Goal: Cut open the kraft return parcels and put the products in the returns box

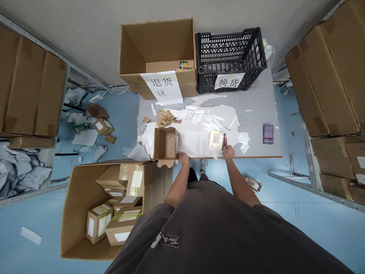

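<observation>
A small open cardboard box [170, 142] stands at the front edge of the table, its flaps spread. My left hand [183, 158] is at its lower right corner, fingers curled against the cardboard. To the right, my right hand [228, 152] is closed around a slim red-and-black tool [224, 140], whose exact kind is too small to tell. Just left of the tool lies a pale yellow, squarish packet [216, 140] with a printed label. White paper sheeting [192, 141] covers the table between the two hands.
Behind stand a large carton [132, 82] with a paper sign and a black plastic crate [203, 82]. Paper scraps [199, 116] and a phone-like object [268, 134] lie on the table [256, 114]. A big carton [72, 213] of parcels stands at left; shelves flank both sides.
</observation>
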Motion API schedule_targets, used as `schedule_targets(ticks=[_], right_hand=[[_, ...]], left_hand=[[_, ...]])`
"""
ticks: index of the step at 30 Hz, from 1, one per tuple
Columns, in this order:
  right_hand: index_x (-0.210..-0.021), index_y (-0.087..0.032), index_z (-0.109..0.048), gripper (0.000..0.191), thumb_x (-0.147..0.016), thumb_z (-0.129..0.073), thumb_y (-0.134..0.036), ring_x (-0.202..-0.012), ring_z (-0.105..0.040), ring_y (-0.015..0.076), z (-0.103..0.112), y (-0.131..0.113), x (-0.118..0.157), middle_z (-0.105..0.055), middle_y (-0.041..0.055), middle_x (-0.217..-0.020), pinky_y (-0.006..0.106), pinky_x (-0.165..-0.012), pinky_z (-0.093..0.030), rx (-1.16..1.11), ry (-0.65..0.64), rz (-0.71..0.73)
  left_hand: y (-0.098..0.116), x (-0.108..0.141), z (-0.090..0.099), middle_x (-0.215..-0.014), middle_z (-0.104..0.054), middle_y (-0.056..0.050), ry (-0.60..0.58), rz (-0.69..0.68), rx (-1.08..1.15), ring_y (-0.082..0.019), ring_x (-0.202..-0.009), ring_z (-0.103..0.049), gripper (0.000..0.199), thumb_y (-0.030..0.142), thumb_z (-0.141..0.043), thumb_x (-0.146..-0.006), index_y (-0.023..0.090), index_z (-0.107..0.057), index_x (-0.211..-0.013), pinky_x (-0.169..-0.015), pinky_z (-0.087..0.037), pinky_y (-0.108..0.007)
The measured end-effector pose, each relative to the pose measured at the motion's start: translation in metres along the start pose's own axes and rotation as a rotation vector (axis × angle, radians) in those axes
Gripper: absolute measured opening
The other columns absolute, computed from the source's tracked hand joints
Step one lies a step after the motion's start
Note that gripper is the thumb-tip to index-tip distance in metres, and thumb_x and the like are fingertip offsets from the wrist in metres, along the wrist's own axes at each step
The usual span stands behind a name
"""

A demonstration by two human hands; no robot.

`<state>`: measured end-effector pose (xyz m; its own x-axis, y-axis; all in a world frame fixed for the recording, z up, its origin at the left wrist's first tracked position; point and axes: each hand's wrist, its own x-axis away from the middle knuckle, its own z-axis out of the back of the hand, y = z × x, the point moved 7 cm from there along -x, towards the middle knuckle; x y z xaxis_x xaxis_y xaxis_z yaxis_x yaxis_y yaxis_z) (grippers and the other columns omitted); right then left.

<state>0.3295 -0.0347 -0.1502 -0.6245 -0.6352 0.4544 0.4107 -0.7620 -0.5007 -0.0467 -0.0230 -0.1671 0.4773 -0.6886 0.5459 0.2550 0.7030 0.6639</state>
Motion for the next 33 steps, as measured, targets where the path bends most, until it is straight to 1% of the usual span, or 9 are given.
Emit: schedule_targets(ticks=[3,5,9,13,17,21,25,29,33], right_hand=[[-0.116,-0.019,-0.072,0.033,-0.092,-0.059,-0.036,-0.112,-0.067,0.031,-0.011,-0.037,0.006,-0.075,0.0144,-0.116,0.044,-0.101,-0.055,0.051,0.02,0.268],[-0.129,-0.017,-0.07,0.048,-0.088,-0.068,-0.042,-0.129,-0.059,0.0357,-0.031,-0.057,0.01,-0.067,0.0195,-0.138,0.048,-0.11,-0.05,0.118,-0.03,0.352],[-0.144,-0.013,-0.061,0.085,-0.078,-0.084,-0.061,-0.147,-0.039,0.0506,-0.07,-0.069,0.008,-0.042,0.0312,-0.164,0.063,-0.113,-0.044,0.242,-0.073,0.205],[-0.144,-0.013,-0.057,0.094,-0.078,-0.08,-0.075,-0.149,-0.031,0.0573,-0.086,-0.069,0.0,-0.033,0.0366,-0.165,0.072,-0.109,-0.042,0.194,-0.035,0.142],[-0.14,-0.014,-0.058,0.089,-0.075,-0.084,-0.068,-0.143,-0.039,0.0541,-0.083,-0.062,-0.014,-0.044,0.0338,-0.154,0.069,-0.114,-0.039,0.166,0.005,0.166],[-0.138,-0.016,-0.059,0.081,-0.075,-0.083,-0.061,-0.138,-0.047,0.0491,-0.075,-0.063,-0.021,-0.051,0.0277,-0.148,0.062,-0.113,-0.043,0.156,0.009,0.22],[-0.133,-0.014,-0.063,0.062,-0.081,-0.077,-0.042,-0.128,-0.058,0.0449,-0.067,-0.075,-0.017,-0.061,0.026,-0.136,0.057,-0.108,-0.048,0.258,-0.079,0.225],[-0.122,-0.015,-0.066,0.039,-0.084,-0.065,-0.023,-0.113,-0.066,0.0379,-0.037,-0.085,-0.01,-0.068,0.0223,-0.126,0.049,-0.102,-0.051,0.304,-0.089,0.279],[-0.103,-0.02,-0.065,0.022,-0.083,-0.063,-0.026,-0.104,-0.067,0.0333,-0.007,-0.087,-0.001,-0.072,0.0143,-0.107,0.044,-0.098,-0.053,0.084,-0.012,0.305]], left_hand=[[0.004,0.013,0.011,-0.098,-0.071,-0.009,0.111,-0.014,-0.084,-0.028,-0.103,-0.068,0.022,0.043,-0.049,-0.108,0.026,-0.062,-0.101,-0.094,-0.05,-0.038],[0.015,0.019,0.003,-0.097,-0.071,-0.007,0.038,-0.128,-0.175,-0.025,-0.102,-0.068,0.022,0.043,-0.052,-0.108,0.027,-0.064,-0.1,-0.099,-0.05,-0.036],[0.032,0.022,-0.023,-0.118,-0.071,-0.011,-0.208,-0.368,-0.393,-0.028,-0.119,-0.064,0.014,0.03,-0.062,-0.101,0.024,-0.069,-0.112,-0.113,-0.046,-0.04],[0.025,0.01,-0.029,-0.14,-0.063,-0.016,-0.31,-0.365,-0.559,-0.034,-0.137,-0.055,0.029,0.021,-0.065,-0.096,0.022,-0.07,-0.125,-0.12,-0.041,-0.044],[0.018,0.002,-0.033,-0.144,-0.058,-0.016,-0.38,-0.349,-0.593,-0.034,-0.138,-0.053,0.035,0.021,-0.067,-0.095,0.022,-0.071,-0.129,-0.121,-0.04,-0.044],[0.015,-0.002,-0.034,-0.143,-0.058,-0.015,-0.408,-0.348,-0.593,-0.034,-0.137,-0.053,0.037,0.023,-0.067,-0.093,0.024,-0.071,-0.13,-0.121,-0.04,-0.044],[0.016,-0.003,-0.034,-0.144,-0.058,-0.015,-0.416,-0.359,-0.597,-0.034,-0.137,-0.053,0.04,0.024,-0.068,-0.092,0.025,-0.071,-0.132,-0.121,-0.04,-0.044],[0.016,-0.003,-0.034,-0.144,-0.058,-0.016,-0.427,-0.358,-0.594,-0.034,-0.138,-0.052,0.04,0.023,-0.068,-0.092,0.023,-0.071,-0.132,-0.122,-0.04,-0.043],[0.018,-0.001,-0.035,-0.144,-0.059,-0.015,-0.423,-0.336,-0.544,-0.035,-0.138,-0.052,0.038,0.023,-0.067,-0.092,0.024,-0.072,-0.129,-0.122,-0.039,-0.043]])
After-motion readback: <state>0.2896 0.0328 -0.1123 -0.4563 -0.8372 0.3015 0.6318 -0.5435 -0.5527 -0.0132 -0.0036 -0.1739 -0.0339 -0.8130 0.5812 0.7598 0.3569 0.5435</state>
